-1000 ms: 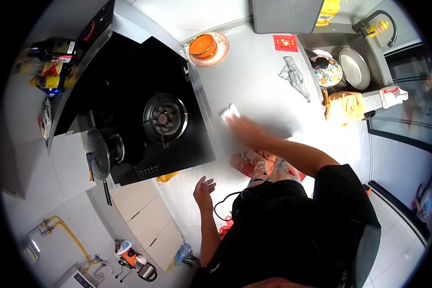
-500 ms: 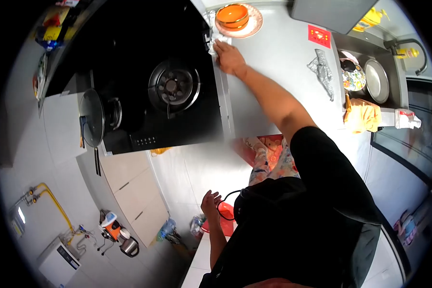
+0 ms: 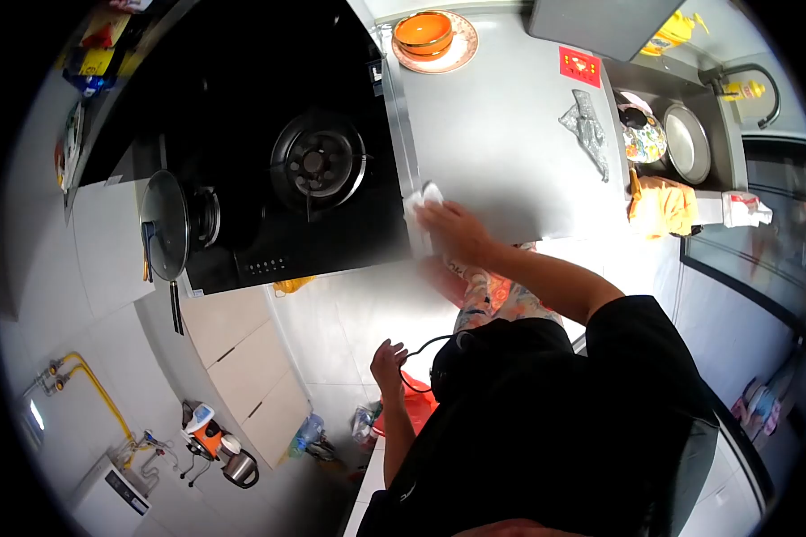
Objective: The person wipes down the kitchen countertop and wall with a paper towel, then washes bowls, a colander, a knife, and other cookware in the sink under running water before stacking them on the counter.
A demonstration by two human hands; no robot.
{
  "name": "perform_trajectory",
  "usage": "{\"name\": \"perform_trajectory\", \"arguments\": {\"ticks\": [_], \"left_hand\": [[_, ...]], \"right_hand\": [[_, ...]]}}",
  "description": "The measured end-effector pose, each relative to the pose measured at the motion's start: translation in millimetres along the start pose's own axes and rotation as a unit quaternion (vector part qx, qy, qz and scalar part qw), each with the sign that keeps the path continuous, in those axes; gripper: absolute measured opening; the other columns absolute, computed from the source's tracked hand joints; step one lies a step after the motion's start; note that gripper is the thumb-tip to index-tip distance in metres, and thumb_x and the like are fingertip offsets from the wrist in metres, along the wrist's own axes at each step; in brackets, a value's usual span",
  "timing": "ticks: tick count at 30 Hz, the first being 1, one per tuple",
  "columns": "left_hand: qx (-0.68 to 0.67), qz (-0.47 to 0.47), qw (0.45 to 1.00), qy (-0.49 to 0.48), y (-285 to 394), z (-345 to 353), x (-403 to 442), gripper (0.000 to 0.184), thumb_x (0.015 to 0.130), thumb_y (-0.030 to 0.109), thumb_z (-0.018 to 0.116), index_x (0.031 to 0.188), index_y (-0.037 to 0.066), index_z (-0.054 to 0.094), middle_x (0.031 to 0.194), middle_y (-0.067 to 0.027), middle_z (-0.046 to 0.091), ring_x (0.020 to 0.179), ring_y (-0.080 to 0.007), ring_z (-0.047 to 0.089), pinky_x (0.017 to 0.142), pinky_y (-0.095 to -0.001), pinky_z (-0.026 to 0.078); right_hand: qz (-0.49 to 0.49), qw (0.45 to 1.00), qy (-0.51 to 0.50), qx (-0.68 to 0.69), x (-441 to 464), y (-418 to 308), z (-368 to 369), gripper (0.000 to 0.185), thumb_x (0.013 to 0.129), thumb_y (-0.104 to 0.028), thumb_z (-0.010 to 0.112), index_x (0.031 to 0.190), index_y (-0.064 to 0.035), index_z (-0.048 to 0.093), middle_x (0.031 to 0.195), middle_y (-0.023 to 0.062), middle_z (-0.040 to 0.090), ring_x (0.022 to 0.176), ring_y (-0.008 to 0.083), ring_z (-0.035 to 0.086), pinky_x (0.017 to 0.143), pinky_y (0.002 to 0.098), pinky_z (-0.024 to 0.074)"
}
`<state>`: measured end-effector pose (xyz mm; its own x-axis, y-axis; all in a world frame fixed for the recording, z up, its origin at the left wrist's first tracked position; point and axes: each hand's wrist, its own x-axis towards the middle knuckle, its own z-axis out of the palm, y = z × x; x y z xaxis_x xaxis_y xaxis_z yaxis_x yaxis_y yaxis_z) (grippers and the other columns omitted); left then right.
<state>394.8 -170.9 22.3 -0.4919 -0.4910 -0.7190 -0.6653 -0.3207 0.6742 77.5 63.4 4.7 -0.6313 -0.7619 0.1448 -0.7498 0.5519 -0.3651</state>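
My right hand (image 3: pixel 457 231) presses a crumpled white tissue (image 3: pixel 425 197) onto the grey countertop (image 3: pixel 501 125). It is at the counter's front part, right beside the edge of the black gas stove (image 3: pixel 349 237). Its fingers are closed over the tissue, and the hand is slightly smeared by motion. Low at my left side, away from the counter, my left hand (image 3: pixel 388 367) hangs with loosely bent fingers apart and nothing visible in them. A black cord (image 3: pixel 421 345) loops close to it.
An orange bowl (image 3: pixel 423 34) stands on a patterned plate (image 3: pixel 466 54) at the counter's back. A red card (image 3: pixel 579 67) and a grey plastic piece (image 3: pixel 587 134) lie farther right. The sink (image 3: pixel 734 134) holds a metal basin (image 3: pixel 687 143). A lidded pan (image 3: pixel 166 224) sits on the stove's left.
My right hand has slid the tissue along the stove's edge, from beside the plate and bowl to the counter's front. My left hand has hardly moved.
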Motion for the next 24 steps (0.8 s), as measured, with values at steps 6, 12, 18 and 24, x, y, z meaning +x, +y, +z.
{"name": "perform_trajectory", "arguments": {"ticks": [6,12,18,24], "left_hand": [[-0.011,0.0,1.0,-0.027,1,4,10,0.047,0.097,0.024,0.058,0.131,-0.008,0.053,0.103,-0.0202,0.07,0.084,-0.0236,0.071,0.068,-0.0254,0.056],[0.002,0.024,0.999,-0.028,10,7,-2,0.048,0.095,0.025,0.06,0.129,-0.008,0.055,0.102,-0.0181,0.07,0.082,-0.0218,0.07,0.069,-0.0242,0.055],[-0.041,-0.052,0.998,0.018,-34,-15,-10,0.044,0.097,0.025,0.059,0.129,-0.005,0.056,0.102,-0.0165,0.071,0.083,-0.0221,0.071,0.069,-0.0265,0.055],[-0.027,-0.057,0.998,0.002,-41,-20,1,0.041,0.096,0.023,0.057,0.127,-0.004,0.057,0.099,-0.0157,0.072,0.08,-0.0225,0.072,0.068,-0.0258,0.056]], "right_hand": [[0.001,0.999,-0.023,-0.035,-19,7,6,0.062,0.091,-0.02,0.059,0.147,-0.0037,0.038,0.155,0.0124,0.036,0.142,0.0269,0.035,0.118,0.0453,0.0269],[0.128,0.991,0.027,-0.02,75,62,-9,0.046,0.097,-0.014,0.041,0.141,-0.0048,0.048,0.154,0.0093,0.039,0.14,0.0213,0.038,0.117,0.0493,0.0271],[0.082,0.993,0.003,-0.081,-16,22,0,0.042,0.099,-0.018,0.042,0.139,-0.005,0.05,0.155,0.0048,0.04,0.14,0.0215,0.039,0.117,0.0465,0.0267],[0.141,0.983,0.002,-0.115,67,56,-9,0.046,0.097,-0.016,0.044,0.141,-0.0016,0.048,0.152,0.0107,0.043,0.139,0.0263,0.04,0.115,0.0458,0.0289]]}}
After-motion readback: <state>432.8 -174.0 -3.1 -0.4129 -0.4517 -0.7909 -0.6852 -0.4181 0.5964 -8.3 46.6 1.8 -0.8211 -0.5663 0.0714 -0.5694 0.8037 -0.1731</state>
